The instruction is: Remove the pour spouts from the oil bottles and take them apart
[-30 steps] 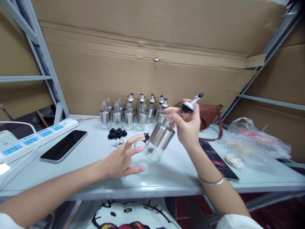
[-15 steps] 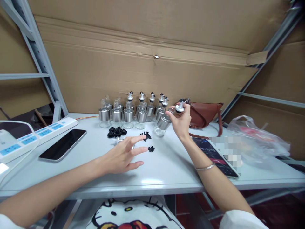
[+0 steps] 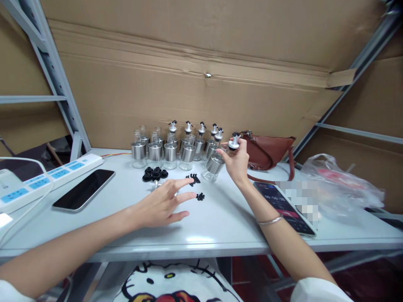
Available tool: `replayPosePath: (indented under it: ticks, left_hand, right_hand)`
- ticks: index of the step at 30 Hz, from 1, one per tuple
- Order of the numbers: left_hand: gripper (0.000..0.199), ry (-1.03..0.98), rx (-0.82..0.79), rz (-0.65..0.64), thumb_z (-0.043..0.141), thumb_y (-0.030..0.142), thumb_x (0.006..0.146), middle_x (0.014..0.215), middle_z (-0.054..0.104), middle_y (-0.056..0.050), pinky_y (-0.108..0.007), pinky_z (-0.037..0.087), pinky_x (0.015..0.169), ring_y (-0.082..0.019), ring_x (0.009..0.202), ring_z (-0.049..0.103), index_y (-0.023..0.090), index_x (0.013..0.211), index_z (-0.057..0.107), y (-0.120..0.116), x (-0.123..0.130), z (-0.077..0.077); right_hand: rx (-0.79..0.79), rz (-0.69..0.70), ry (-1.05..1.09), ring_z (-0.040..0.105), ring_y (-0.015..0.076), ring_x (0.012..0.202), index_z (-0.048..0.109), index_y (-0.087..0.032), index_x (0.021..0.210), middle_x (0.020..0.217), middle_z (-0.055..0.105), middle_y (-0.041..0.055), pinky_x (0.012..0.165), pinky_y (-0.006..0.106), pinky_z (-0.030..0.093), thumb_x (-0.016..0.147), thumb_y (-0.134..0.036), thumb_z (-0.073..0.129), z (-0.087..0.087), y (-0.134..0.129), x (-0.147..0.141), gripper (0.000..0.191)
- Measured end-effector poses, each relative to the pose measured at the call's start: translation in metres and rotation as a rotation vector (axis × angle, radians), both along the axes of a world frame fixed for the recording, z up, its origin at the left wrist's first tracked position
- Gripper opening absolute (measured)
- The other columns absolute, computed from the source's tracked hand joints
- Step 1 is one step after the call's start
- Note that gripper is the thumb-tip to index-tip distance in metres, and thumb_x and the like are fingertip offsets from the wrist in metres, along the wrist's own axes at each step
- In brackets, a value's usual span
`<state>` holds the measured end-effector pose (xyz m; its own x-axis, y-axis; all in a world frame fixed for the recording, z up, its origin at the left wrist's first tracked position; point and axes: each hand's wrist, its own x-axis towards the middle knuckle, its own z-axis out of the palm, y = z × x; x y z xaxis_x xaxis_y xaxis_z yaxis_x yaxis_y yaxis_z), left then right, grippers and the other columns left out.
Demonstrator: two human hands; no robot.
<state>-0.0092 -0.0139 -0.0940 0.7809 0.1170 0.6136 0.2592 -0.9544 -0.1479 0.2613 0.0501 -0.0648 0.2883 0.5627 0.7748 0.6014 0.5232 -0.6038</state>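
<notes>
My right hand (image 3: 237,163) holds a silver pourer with a black top (image 3: 234,141) between its fingers, beside the neck of a tilted glass bottle with a metal band (image 3: 214,163). Fingers spread, my left hand (image 3: 166,202) hovers palm down over the table. Silver parts (image 3: 156,184) lie partly hidden behind it. Near its fingertips are small black levers (image 3: 193,179) and a cluster of tiny black pieces (image 3: 200,196). Several black stoppers (image 3: 155,173) sit farther left. Glass bottles with metal bands (image 3: 170,153) stand in rows behind, some topped with pourers (image 3: 202,127).
A dark phone (image 3: 84,190) and a white power strip (image 3: 53,178) lie left on the grey table (image 3: 220,235). At right are a phone showing a timer (image 3: 285,207), a brown bag (image 3: 272,149) and a plastic bag (image 3: 343,184). Cardboard (image 3: 189,96) stands behind.
My right hand has shifted slightly left and down, bringing the pourer nearer the tilted bottle's neck. My left hand stays spread in nearly the same place.
</notes>
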Motion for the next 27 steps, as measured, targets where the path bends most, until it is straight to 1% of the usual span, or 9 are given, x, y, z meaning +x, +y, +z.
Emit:
replayPosePath:
  ticks: [3, 9, 11, 14, 17, 19, 21, 24, 27]
  left_hand:
    - [0.034, 0.017, 0.003, 0.018, 0.044, 0.025, 0.092, 0.129, 0.038, -0.018, -0.043, 0.048, 0.089, -0.026, 0.113, 0.048, 0.018, 0.123, 0.031, 0.000, -0.001, 0.000]
    - [0.037, 0.030, -0.005, 0.031, 0.045, 0.024, 0.092, 0.129, 0.039, -0.017, -0.042, 0.047, 0.090, -0.026, 0.115, 0.047, 0.019, 0.125, 0.030, 0.001, -0.001, 0.001]
    - [0.036, 0.041, -0.005, 0.041, 0.045, 0.025, 0.092, 0.129, 0.039, -0.017, -0.042, 0.047, 0.089, -0.026, 0.115, 0.047, 0.019, 0.125, 0.030, 0.002, -0.002, 0.000]
    - [0.035, 0.058, -0.007, 0.074, 0.043, 0.027, 0.093, 0.130, 0.039, -0.018, -0.042, 0.047, 0.087, -0.026, 0.109, 0.050, 0.019, 0.124, 0.031, 0.004, -0.003, 0.001]
    - [0.034, 0.072, -0.022, 0.123, 0.042, 0.030, 0.094, 0.134, 0.037, -0.018, -0.043, 0.046, 0.088, -0.025, 0.107, 0.050, 0.020, 0.125, 0.033, 0.012, -0.007, 0.003]
    - [0.035, 0.068, -0.050, 0.174, 0.043, 0.035, 0.094, 0.135, 0.038, -0.016, -0.045, 0.043, 0.093, -0.025, 0.112, 0.048, 0.021, 0.125, 0.034, 0.020, -0.011, 0.005]
    - [0.037, 0.037, -0.091, 0.253, 0.041, 0.041, 0.094, 0.134, 0.040, -0.014, -0.048, 0.037, 0.101, -0.026, 0.120, 0.043, 0.023, 0.126, 0.037, 0.032, -0.016, 0.008]
    - [0.041, -0.048, -0.165, 0.428, 0.032, 0.045, 0.096, 0.138, 0.038, -0.013, -0.054, 0.023, 0.111, -0.028, 0.133, 0.030, 0.021, 0.129, 0.042, 0.051, -0.027, 0.012]
    - [0.047, -0.116, -0.233, 0.591, 0.023, 0.047, 0.097, 0.147, 0.029, -0.011, -0.060, 0.011, 0.112, -0.030, 0.141, 0.013, 0.022, 0.131, 0.045, 0.067, -0.037, 0.014]
  right_hand:
    - [-0.033, -0.004, -0.013, 0.056, 0.0147, 0.056, 0.044, -0.018, 0.105, 0.090, 0.068, 0.0080, 0.062, 0.032, 0.049, 0.069, -0.044, 0.068, 0.001, 0.000, 0.000, 0.050]
    - [-0.048, 0.019, -0.020, 0.062, 0.0188, 0.067, 0.042, -0.018, 0.104, 0.094, 0.069, 0.0100, 0.067, 0.033, 0.050, 0.068, -0.045, 0.070, 0.000, 0.003, -0.002, 0.053]
    - [-0.053, 0.034, -0.028, 0.062, 0.0184, 0.065, 0.042, -0.019, 0.104, 0.095, 0.069, 0.0105, 0.066, 0.033, 0.050, 0.069, -0.045, 0.069, -0.001, 0.004, -0.003, 0.051]
    - [-0.060, 0.057, -0.042, 0.061, 0.0168, 0.060, 0.041, -0.019, 0.104, 0.099, 0.069, 0.0110, 0.065, 0.033, 0.050, 0.071, -0.043, 0.067, -0.002, 0.003, -0.004, 0.049]
    - [-0.062, 0.058, -0.062, 0.061, 0.0162, 0.058, 0.040, -0.020, 0.105, 0.104, 0.067, 0.0113, 0.064, 0.033, 0.051, 0.070, -0.042, 0.068, -0.002, 0.002, -0.004, 0.050]
    - [-0.062, 0.061, -0.080, 0.062, 0.0166, 0.059, 0.040, -0.020, 0.107, 0.107, 0.066, 0.0117, 0.063, 0.034, 0.052, 0.069, -0.040, 0.068, -0.002, 0.001, -0.005, 0.052]
    - [-0.061, 0.071, -0.092, 0.063, 0.0176, 0.062, 0.039, -0.020, 0.108, 0.110, 0.063, 0.0124, 0.064, 0.035, 0.053, 0.069, -0.038, 0.067, -0.002, 0.001, -0.006, 0.052]
    - [-0.070, 0.075, -0.110, 0.063, 0.0189, 0.065, 0.039, -0.019, 0.110, 0.110, 0.061, 0.0129, 0.067, 0.038, 0.053, 0.069, -0.034, 0.065, -0.004, 0.002, -0.007, 0.051]
    - [-0.070, -0.023, -0.157, 0.059, 0.0192, 0.066, 0.041, -0.017, 0.111, 0.104, 0.060, 0.0117, 0.071, 0.040, 0.051, 0.068, -0.029, 0.065, -0.006, 0.003, -0.007, 0.051]
